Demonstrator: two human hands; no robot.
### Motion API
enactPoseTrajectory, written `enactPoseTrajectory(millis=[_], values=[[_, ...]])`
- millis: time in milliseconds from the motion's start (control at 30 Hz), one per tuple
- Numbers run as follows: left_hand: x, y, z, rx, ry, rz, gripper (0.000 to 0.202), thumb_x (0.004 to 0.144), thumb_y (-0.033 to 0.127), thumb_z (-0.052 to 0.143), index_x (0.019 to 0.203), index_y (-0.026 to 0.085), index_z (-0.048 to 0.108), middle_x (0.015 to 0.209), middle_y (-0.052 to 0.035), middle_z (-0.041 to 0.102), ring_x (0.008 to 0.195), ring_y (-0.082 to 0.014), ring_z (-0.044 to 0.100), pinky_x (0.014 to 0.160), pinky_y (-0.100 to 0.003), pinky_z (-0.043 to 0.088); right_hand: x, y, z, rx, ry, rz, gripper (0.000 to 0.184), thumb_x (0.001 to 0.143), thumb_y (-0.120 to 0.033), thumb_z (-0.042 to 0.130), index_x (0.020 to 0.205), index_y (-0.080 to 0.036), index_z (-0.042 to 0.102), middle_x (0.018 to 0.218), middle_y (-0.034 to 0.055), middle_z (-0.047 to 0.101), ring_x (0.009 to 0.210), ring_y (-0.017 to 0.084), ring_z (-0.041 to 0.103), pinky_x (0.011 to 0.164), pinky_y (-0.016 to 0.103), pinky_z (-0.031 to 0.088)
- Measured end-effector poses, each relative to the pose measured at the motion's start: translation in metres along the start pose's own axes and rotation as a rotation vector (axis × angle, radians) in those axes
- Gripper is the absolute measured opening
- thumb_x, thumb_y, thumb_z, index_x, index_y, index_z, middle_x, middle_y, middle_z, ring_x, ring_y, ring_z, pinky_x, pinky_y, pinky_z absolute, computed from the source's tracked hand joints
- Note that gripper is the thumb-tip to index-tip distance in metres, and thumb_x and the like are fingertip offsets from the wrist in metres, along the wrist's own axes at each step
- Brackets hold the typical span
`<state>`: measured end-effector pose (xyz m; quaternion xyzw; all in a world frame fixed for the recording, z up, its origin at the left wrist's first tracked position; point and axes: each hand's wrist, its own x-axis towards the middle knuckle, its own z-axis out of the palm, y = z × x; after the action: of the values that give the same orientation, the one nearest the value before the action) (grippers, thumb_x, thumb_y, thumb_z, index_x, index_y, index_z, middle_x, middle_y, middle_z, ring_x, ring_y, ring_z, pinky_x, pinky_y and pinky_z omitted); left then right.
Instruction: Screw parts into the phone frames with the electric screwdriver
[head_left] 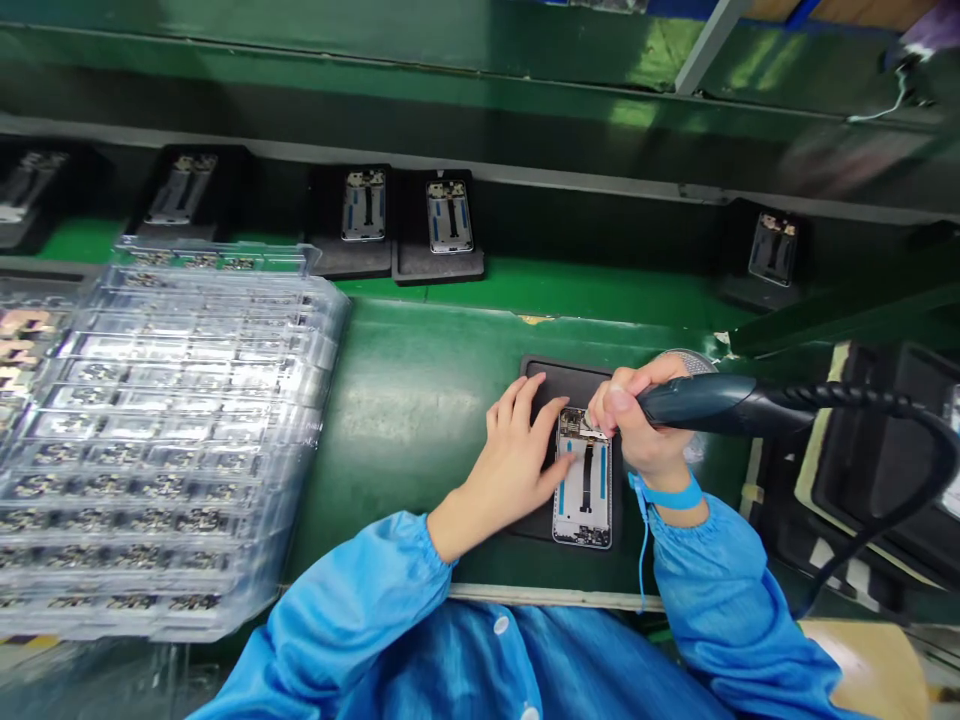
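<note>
An opened phone [583,510] lies in a black foam tray [559,372] in front of me, with its circuit board, black flex cable and blue strips showing. My left hand [517,440] spreads its fingers over the phone's left side, thumb on the phone and forefinger near its top left corner. My right hand [649,420] is closed around a dark corded tool [709,402] that looks like an electric screwdriver, held over the phone's upper right part. The tool's tip is hidden by the fingers. A blue wrist strap [675,495] circles the right wrist.
At left stands a tall stack of clear plastic trays [300,400] with small circuit boards. Several phones in black trays, one of them a phone [450,218], line the back shelf. The tool's black cable [949,450] loops down at right, near stacked black trays [862,480].
</note>
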<state>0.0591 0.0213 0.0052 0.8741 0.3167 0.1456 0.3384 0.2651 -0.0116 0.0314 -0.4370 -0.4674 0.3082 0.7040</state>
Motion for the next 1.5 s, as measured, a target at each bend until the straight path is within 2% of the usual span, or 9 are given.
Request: enactPoseTrajectory(millis=[133, 300, 433, 600, 767, 900, 1067, 1267, 1500], values=[[-0.06, 0.013, 0.003, 0.125, -0.205, 0.123, 0.165, 0.076, 0.071, 0.12, 0.201, 0.019, 0.026, 0.209, -0.0369, 0.01, 0.195, -0.0639, 0.014, 0.148, -0.086, 0.039, -0.002, 0.002, 0.002, 0.018, -0.003, -0.022, 0.032, 0.113, -0.037, 0.093, 0.109, -0.031, 0.063, 0.073, -0.0113, 0.063, 0.047, 0.011, 0.055, 0.047, 0.027, 0.055], [-0.071, 0.0, 0.013, 0.327, -0.259, 0.167, 0.135, 0.095, 0.07, 0.109, 0.199, 0.025, 0.036, 0.208, -0.032, 0.027, 0.195, -0.0548, 0.027, 0.153, -0.075, 0.038, 0.002, -0.005, -0.004, 0.035, 0.172, -0.111, 0.034, 0.11, -0.039, 0.096, 0.108, -0.031, 0.063, 0.068, -0.0116, 0.064, 0.045, 0.011, 0.054, 0.052, 0.028, 0.057], [0.006, -0.026, 0.012, 0.347, -0.185, 0.196, 0.104, 0.111, 0.072, 0.091, 0.193, 0.025, 0.049, 0.201, -0.028, 0.045, 0.193, -0.0506, 0.036, 0.151, -0.074, 0.04, 0.012, -0.02, -0.027, -0.013, 0.35, -0.292, 0.039, 0.103, -0.042, 0.1, 0.104, -0.031, 0.062, 0.063, -0.0112, 0.064, 0.041, 0.013, 0.05, 0.046, 0.03, 0.055], [0.144, -0.05, 0.004, 0.242, 0.084, 0.079, 0.064, 0.119, 0.027, 0.076, 0.181, 0.022, 0.062, 0.193, -0.0258, 0.056, 0.185, -0.0438, 0.048, 0.148, -0.068, 0.047, 0.022, -0.033, -0.06, -0.119, 0.475, -0.329, 0.043, 0.1, -0.045, 0.1, 0.102, -0.032, 0.059, 0.062, -0.0114, 0.061, 0.041, 0.014, 0.048, 0.043, 0.031, 0.054], [0.198, -0.069, -0.033, 0.303, 0.404, -0.203, 0.086, 0.095, -0.005, 0.061, 0.179, 0.013, 0.061, 0.189, -0.029, 0.055, 0.181, -0.0436, 0.049, 0.148, -0.064, 0.04, 0.024, -0.029, -0.092, -0.271, 0.597, -0.325, 0.045, 0.103, -0.05, 0.094, 0.107, -0.032, 0.054, 0.063, -0.0142, 0.059, 0.044, 0.014, 0.055, 0.05, 0.03, 0.059], [0.181, -0.107, -0.084, 0.468, 0.454, -0.562, 0.059, 0.106, 0.01, 0.061, 0.164, 0.008, 0.067, 0.175, -0.0356, 0.063, 0.164, -0.0543, 0.056, 0.136, -0.076, 0.039, 0.02, -0.021, -0.114, -0.304, 0.608, -0.235, 0.054, 0.101, -0.06, 0.098, 0.106, -0.031, 0.052, 0.063, -0.0156, 0.057, 0.043, 0.013, 0.055, 0.049, 0.03, 0.057], [0.17, -0.131, -0.124, 0.479, 0.275, -0.439, 0.022, 0.115, 0.025, 0.063, 0.132, 0.019, 0.076, 0.154, -0.0263, 0.078, 0.154, -0.051, 0.062, 0.132, -0.069, 0.042, 0.015, -0.012, -0.123, -0.27, 0.622, -0.184, 0.058, 0.099, -0.064, 0.101, 0.106, -0.031, 0.053, 0.063, -0.0152, 0.058, 0.045, 0.013, 0.054, 0.051, 0.03, 0.057], [0.132, -0.105, -0.118, 0.431, 0.271, -0.19, 0.009, 0.115, 0.029, 0.071, 0.121, 0.024, 0.075, 0.131, -0.0174, 0.082, 0.136, -0.0444, 0.072, 0.115, -0.057, 0.053, 0.019, -0.004, -0.123, -0.29, 0.642, -0.198, 0.06, 0.098, -0.067, 0.102, 0.106, -0.032, 0.054, 0.062, -0.0151, 0.057, 0.044, 0.014, 0.054, 0.049, 0.031, 0.055], [-0.002, -0.049, -0.086, 0.276, 0.198, 0.216, 0.009, 0.123, 0.025, 0.068, 0.119, 0.026, 0.076, 0.11, -0.0061, 0.083, 0.1, -0.0293, 0.075, 0.088, -0.042, 0.054, 0.022, -0.001, -0.122, -0.301, 0.632, -0.208, 0.059, 0.099, -0.065, 0.102, 0.106, -0.032, 0.054, 0.061, -0.0155, 0.058, 0.043, 0.015, 0.054, 0.049, 0.032, 0.055]])
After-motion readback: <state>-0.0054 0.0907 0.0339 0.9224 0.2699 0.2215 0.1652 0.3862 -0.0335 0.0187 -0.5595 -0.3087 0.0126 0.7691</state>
